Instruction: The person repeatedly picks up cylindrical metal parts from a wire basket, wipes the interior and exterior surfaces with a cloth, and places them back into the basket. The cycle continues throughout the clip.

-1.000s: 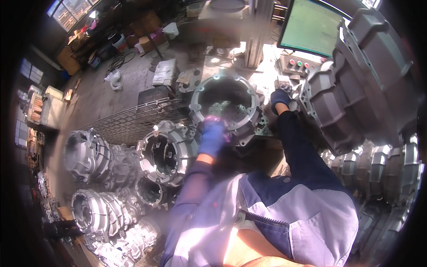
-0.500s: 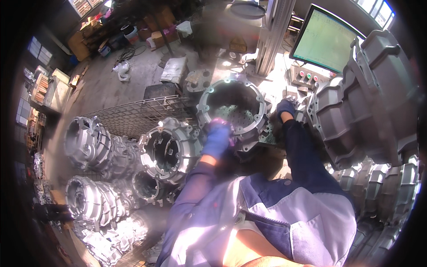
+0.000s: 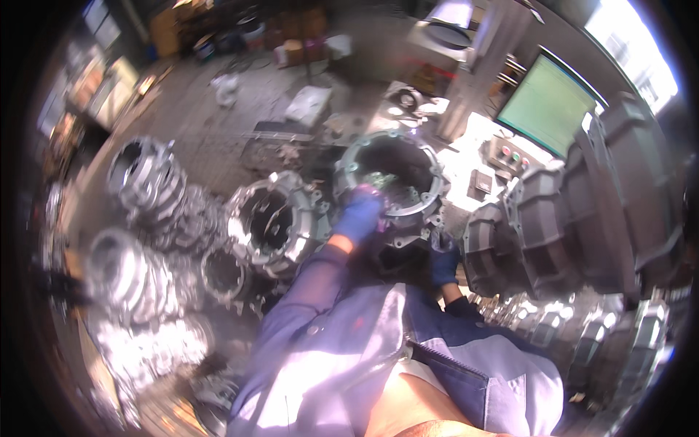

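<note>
A round, open-topped grey metal housing (image 3: 415,210) with a bolt-holed rim stands in front of me. My left hand (image 3: 359,216), in a blue glove, is closed over the near-left part of that rim; purple glare blurs its fingertips. Low at the housing's right side, next to its flange, is my right hand (image 3: 444,260) in a dark blue glove. Its fingers point up toward the flange, and blur hides whether they grip it. Inside the housing, a pale speckled patch shows at the bottom.
Another open housing (image 3: 266,222) stands close on the left, with several more castings (image 3: 149,175) beyond it. Large ribbed castings (image 3: 542,218) crowd the right. Behind are a control box (image 3: 510,155) with coloured buttons, a monitor (image 3: 547,105) and a metal column (image 3: 477,80).
My right hand has drawn back from beside the control box to the housing's near right side. My left hand stays on the rim. The whole view has tilted and shifted.
</note>
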